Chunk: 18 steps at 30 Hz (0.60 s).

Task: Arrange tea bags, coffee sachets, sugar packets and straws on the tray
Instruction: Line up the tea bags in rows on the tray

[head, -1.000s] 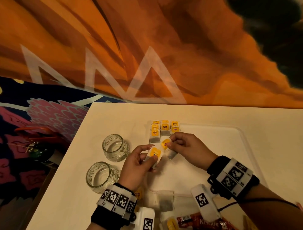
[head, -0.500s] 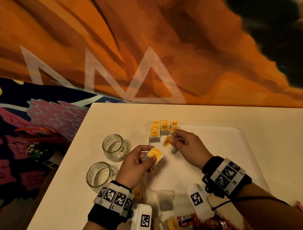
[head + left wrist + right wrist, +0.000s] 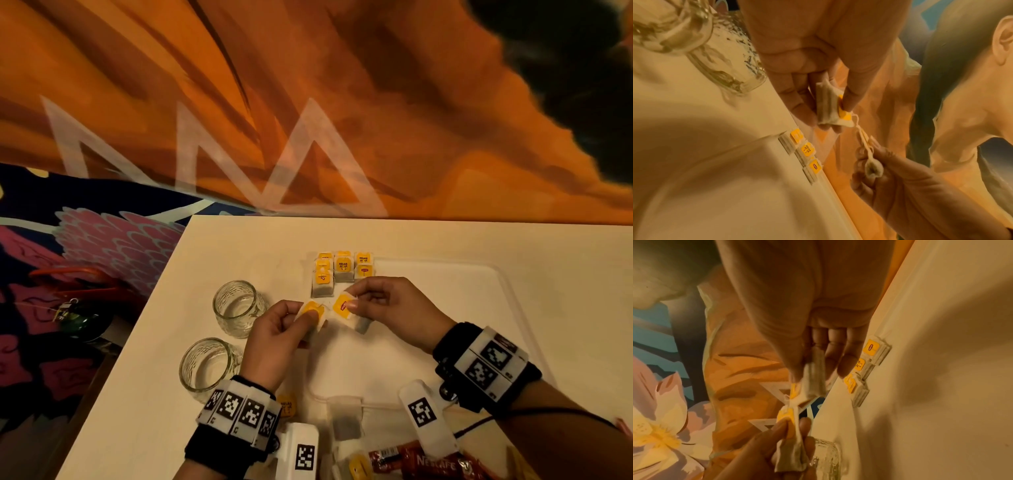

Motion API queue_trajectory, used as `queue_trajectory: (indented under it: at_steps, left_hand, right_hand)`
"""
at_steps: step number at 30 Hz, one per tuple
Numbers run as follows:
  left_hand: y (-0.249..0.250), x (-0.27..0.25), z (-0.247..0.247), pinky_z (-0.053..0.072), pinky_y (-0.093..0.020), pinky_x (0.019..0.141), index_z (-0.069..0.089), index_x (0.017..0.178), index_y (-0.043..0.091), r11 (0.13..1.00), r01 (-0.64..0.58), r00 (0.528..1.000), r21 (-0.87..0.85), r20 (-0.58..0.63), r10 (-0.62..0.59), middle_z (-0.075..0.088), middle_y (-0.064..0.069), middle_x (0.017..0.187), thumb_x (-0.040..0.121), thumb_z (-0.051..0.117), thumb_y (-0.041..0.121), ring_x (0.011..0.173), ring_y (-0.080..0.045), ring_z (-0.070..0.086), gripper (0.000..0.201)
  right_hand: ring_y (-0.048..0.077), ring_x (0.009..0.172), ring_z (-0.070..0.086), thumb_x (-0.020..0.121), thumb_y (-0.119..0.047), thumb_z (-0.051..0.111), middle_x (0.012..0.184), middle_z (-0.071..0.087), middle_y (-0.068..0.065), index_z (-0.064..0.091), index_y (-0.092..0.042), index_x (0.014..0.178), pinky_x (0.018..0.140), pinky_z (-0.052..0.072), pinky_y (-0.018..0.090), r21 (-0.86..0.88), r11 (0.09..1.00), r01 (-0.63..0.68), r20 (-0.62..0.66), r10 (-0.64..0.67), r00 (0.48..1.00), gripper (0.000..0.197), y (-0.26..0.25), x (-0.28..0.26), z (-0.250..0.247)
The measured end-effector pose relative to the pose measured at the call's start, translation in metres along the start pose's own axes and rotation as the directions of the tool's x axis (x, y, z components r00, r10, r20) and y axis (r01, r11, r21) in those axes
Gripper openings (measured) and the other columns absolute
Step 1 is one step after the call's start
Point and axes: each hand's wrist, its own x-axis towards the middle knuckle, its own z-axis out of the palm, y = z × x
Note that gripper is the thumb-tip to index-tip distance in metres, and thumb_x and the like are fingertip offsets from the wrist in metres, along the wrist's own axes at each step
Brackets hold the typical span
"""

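Note:
My left hand pinches a tea bag with a yellow tag between thumb and fingers, just above the white tray. My right hand pinches a second tea bag right beside it. In the left wrist view a thin string runs from the left hand's tea bag to the right hand's tea bag. Several tea bags lie in rows at the tray's far left corner, just beyond both hands.
Two empty glass mugs stand on the table left of the tray. Near the front edge lie a loose tea bag, a yellow tag and red coffee sachets. The table's left edge drops off beside the mugs.
Both hands keep hold of their tea bags. The right hand drifted toward the stacked bags and came back beside the left hand, whose bag shifted slightly left.

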Motion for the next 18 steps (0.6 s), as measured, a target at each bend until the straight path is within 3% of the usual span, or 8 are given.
queue_trajectory:
  at_steps: [3,6,10,14,18]
  left_hand:
    - [-0.003,0.004,-0.001,0.051,-0.026,0.064,0.069,0.086,0.006,0.999,-0.014,1.0,0.036,-0.022,0.015,0.071,-0.009,0.073,0.086,0.066,0.011,0.066,-0.016,0.062,0.006]
    - [-0.01,0.01,0.001,0.051,-0.027,0.073,0.073,0.086,0.013,0.986,-0.034,0.999,0.161,-0.011,0.036,0.074,-0.003,0.078,0.085,0.068,0.017,0.073,-0.016,0.067,0.007]
    - [-0.015,0.029,0.009,0.053,-0.027,0.078,0.076,0.087,0.021,0.959,-0.006,1.0,0.285,-0.011,0.009,0.075,0.002,0.082,0.081,0.072,0.023,0.08,-0.016,0.068,0.007]
    - [-0.013,0.058,0.024,0.053,-0.03,0.072,0.074,0.079,0.022,0.926,0.046,0.999,0.374,-0.02,-0.042,0.072,-0.001,0.071,0.076,0.077,0.021,0.063,-0.013,0.062,0.004]
    - [-0.014,0.09,0.04,0.057,-0.036,0.079,0.069,0.07,0.026,0.895,0.077,0.997,0.44,-0.027,-0.073,0.073,-0.004,0.072,0.073,0.081,0.022,0.068,-0.02,0.066,0.012]
  right_hand:
    - [0.009,0.072,0.061,0.085,-0.018,0.072,0.079,0.069,-0.002,0.072,-0.016,0.086,0.073,0.047,0.015,-0.159,0.987,-0.011,-0.015,0.009,1.0,0.003,0.004,0.0,-0.005]
    - [0.002,0.07,0.06,0.086,-0.024,0.07,0.076,0.067,-0.009,0.069,-0.021,0.085,0.066,0.043,0.008,-0.322,0.946,-0.041,-0.039,0.03,0.999,0.003,0.012,0.004,-0.009]
    - [0.013,0.074,0.063,0.083,-0.02,0.073,0.08,0.07,0.004,0.071,-0.02,0.083,0.073,0.048,0.024,-0.37,0.921,-0.118,-0.129,0.075,0.989,0.002,0.03,0.015,-0.016]
    - [0.012,0.064,0.059,0.079,-0.01,0.075,0.069,0.068,0.004,0.07,-0.021,0.078,0.065,0.046,0.023,-0.255,0.947,-0.195,-0.221,0.139,0.965,0.012,0.042,0.027,-0.023]
    - [0.016,0.059,0.062,0.076,-0.008,0.077,0.064,0.069,0.006,0.067,-0.022,0.073,0.063,0.049,0.029,-0.171,0.955,-0.241,-0.294,0.184,0.938,0.018,0.048,0.046,-0.029]
